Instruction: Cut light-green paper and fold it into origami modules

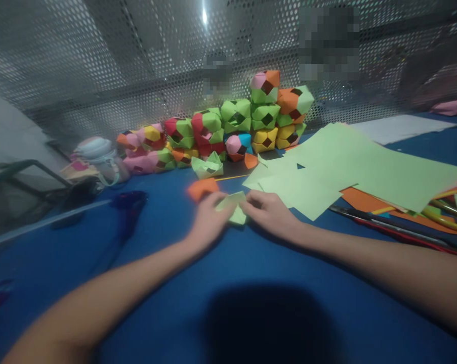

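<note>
A small folded piece of pale green paper (239, 216) is between my hands, just above or on the blue table. My left hand (210, 215) grips its left side, the thumb lying across it. At its right edge my right hand (268, 210) pinches with the fingers curled in. Just behind my left hand lies a blurred orange paper piece (201, 189). Beyond that sits a light green folded paper shape (208, 166) with raised points.
Stacked paper balls (236, 116) in several colours line the back, before a perforated metal screen (156, 60). Large pale green sheets (349, 162) spread to the right, with scissors (395, 225) beside them. A white jug-like container (99, 156) and a dark blue object (129, 202) stand left.
</note>
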A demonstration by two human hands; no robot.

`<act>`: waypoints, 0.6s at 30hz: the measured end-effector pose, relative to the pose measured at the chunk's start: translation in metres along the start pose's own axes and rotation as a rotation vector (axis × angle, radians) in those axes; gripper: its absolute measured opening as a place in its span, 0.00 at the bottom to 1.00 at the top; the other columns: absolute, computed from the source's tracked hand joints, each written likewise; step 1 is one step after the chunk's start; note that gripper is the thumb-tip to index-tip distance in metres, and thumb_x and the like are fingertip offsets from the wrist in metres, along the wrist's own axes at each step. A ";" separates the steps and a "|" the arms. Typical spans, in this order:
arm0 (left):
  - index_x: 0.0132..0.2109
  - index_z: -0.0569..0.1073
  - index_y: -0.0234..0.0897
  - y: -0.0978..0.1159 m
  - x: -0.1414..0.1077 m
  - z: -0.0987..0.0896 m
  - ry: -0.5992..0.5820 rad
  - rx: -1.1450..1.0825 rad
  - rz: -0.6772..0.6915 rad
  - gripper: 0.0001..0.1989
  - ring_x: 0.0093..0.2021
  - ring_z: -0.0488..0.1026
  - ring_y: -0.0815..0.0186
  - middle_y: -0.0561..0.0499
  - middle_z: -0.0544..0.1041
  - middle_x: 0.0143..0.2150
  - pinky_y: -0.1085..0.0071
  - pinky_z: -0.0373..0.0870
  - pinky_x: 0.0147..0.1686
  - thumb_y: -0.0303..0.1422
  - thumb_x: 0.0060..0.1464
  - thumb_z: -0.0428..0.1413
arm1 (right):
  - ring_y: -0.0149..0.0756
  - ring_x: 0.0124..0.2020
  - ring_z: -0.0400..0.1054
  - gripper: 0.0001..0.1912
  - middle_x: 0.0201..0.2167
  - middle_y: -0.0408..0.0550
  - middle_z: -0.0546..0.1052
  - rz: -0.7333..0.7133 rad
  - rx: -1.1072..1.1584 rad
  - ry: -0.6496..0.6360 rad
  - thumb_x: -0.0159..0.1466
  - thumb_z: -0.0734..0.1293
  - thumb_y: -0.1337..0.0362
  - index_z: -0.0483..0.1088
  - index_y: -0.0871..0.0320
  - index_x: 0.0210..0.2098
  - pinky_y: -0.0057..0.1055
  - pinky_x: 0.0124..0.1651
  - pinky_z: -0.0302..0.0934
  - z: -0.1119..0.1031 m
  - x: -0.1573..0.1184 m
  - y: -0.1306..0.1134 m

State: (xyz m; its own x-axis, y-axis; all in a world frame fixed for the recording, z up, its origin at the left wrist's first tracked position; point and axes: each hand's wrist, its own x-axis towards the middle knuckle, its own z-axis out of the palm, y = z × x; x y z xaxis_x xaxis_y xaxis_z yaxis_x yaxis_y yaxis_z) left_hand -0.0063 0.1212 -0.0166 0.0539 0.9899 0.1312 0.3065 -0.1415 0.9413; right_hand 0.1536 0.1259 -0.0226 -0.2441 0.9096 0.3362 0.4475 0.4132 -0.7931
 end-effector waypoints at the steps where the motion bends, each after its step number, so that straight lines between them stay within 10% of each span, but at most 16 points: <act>1: 0.34 0.72 0.34 0.000 0.000 0.000 0.008 0.018 0.025 0.09 0.28 0.68 0.70 0.53 0.73 0.29 0.74 0.63 0.28 0.36 0.46 0.59 | 0.28 0.22 0.54 0.13 0.19 0.39 0.62 -0.004 -0.001 0.002 0.60 0.59 0.61 0.57 0.57 0.21 0.28 0.27 0.48 0.000 0.000 0.000; 18: 0.31 0.72 0.35 -0.004 0.001 0.000 0.009 0.063 0.021 0.06 0.29 0.66 0.69 0.54 0.71 0.27 0.73 0.62 0.30 0.34 0.46 0.57 | 0.29 0.24 0.57 0.10 0.20 0.40 0.66 0.043 -0.009 -0.009 0.60 0.59 0.61 0.60 0.57 0.23 0.28 0.28 0.50 -0.001 0.000 -0.003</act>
State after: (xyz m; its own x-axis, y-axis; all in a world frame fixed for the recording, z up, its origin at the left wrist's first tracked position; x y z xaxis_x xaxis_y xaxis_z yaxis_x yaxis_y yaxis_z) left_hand -0.0072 0.1224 -0.0200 0.0524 0.9867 0.1536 0.3649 -0.1621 0.9168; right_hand 0.1535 0.1246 -0.0195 -0.2320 0.9263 0.2970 0.4657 0.3738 -0.8021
